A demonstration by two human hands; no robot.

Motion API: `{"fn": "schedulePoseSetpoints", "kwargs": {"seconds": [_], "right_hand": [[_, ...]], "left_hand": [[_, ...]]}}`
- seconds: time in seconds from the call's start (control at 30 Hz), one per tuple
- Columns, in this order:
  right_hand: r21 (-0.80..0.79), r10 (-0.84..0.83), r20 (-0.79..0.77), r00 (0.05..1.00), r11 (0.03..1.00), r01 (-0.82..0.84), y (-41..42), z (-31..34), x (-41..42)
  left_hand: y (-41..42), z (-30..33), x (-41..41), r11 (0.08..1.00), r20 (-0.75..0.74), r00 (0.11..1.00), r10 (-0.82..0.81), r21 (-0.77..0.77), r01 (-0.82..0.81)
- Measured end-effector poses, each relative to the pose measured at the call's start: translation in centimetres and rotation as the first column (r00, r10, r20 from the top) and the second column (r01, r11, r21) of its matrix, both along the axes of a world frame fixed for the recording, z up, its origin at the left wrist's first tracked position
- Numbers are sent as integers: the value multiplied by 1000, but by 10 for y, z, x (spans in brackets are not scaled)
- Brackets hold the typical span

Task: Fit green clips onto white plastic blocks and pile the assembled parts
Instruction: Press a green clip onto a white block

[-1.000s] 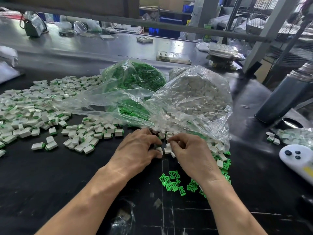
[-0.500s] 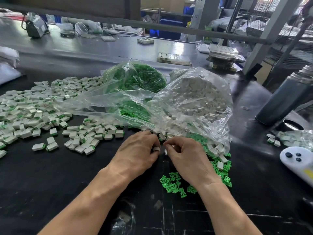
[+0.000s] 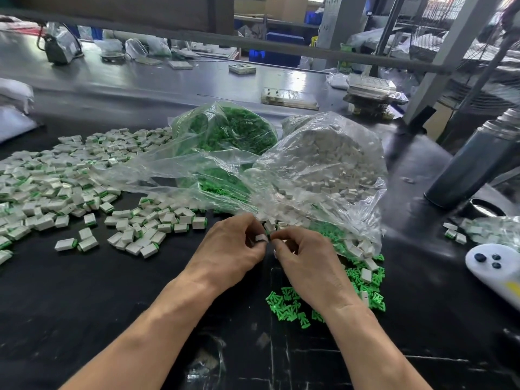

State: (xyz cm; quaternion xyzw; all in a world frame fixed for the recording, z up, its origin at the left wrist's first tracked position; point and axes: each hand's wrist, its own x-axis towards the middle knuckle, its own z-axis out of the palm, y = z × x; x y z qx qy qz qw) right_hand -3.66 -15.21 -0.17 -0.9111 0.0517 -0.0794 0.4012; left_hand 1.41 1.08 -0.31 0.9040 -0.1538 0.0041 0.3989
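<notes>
My left hand [image 3: 229,249] pinches a small white plastic block [image 3: 260,238] between thumb and fingers at the table's middle. My right hand [image 3: 305,261] is curled close against it, fingertips meeting the block; what it pinches is hidden. Loose green clips [image 3: 289,304] lie on the black table under and right of my right wrist, mixed with a few white blocks [image 3: 365,275]. A wide pile of assembled white-and-green parts [image 3: 70,190] spreads across the left.
Two clear plastic bags lie just beyond my hands: one of green clips [image 3: 225,133], one of white blocks [image 3: 323,164]. A dark cylindrical bottle [image 3: 472,164] stands at right, a white controller [image 3: 495,266] near the right edge. More assembled parts [image 3: 455,235] lie by it.
Both hands have lifted a little away from the bag's mouth and drawn together. The white block now shows at my left fingertips.
</notes>
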Motion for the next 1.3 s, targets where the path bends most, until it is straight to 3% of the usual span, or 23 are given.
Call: {"fn": "schedulePoseSetpoints", "kwargs": {"seconds": [0.2, 0.4, 0.7, 0.87, 1.03, 1.23, 1.3], "right_hand": [[382, 12, -8, 1000, 924, -8, 1, 3, 0], [762, 66, -113, 991, 646, 44, -1, 6, 2], [902, 159, -178, 971, 421, 96, -4, 9, 2], [913, 110, -129, 986, 401, 75, -3, 6, 5], [910, -6, -29, 1000, 414, 29, -2, 3, 7], [878, -45, 56, 997, 477, -28, 0, 4, 5], [863, -54, 70, 996, 505, -33, 0, 5, 4]], "left_hand": [[-4, 3, -7, 979, 43, 999, -6, -204, 15], [-5, 4, -8, 929, 24, 997, -74, -362, 78], [-6, 5, -10, 884, 32, 996, -89, -458, 94], [-6, 7, -11, 828, -2, 995, -99, -555, 81], [-7, 6, -11, 741, -128, 988, -89, -671, -20], [-12, 6, -13, 563, -286, 926, -246, -820, -104], [-11, 6, -12, 551, -313, 910, -272, -826, -120]]}}
